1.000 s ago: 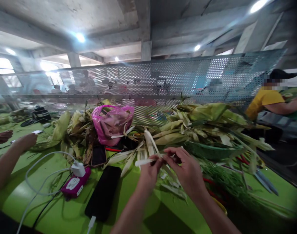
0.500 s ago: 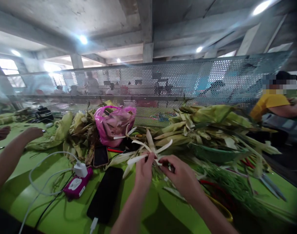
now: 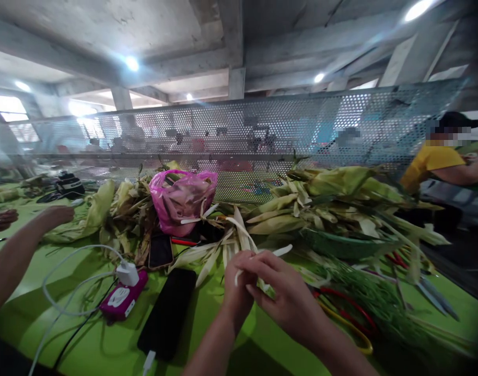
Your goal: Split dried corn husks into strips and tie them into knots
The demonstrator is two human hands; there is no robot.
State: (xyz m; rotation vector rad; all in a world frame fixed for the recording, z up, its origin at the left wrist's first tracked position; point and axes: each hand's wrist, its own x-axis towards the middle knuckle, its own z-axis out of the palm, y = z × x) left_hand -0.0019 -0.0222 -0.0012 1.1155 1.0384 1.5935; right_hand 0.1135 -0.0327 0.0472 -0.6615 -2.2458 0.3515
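Both of my hands meet above the green table, low in the middle of the view. My left hand (image 3: 237, 287) is closed on pale corn husk strips (image 3: 282, 250), whose ends stick out above and to the right of the fingers. Reaching across from the right, my right hand (image 3: 280, 284) has its fingers bent over the left hand and closed on the same strips. The fingers hide where the strips come together. Just behind lie more loose corn husks (image 3: 213, 258).
A pink plastic bag (image 3: 182, 201), a black phone (image 3: 168, 313) and a purple socket block (image 3: 123, 297) lie left. Husks heap over a green basket (image 3: 340, 246) at right, near scissors (image 3: 352, 308) and green stems (image 3: 380, 287). Another person's hand (image 3: 58, 215) is far left.
My hands have come together, the right now overlapping the left. The spread husk strips have been folded down and gathered, mostly hidden by my fingers.
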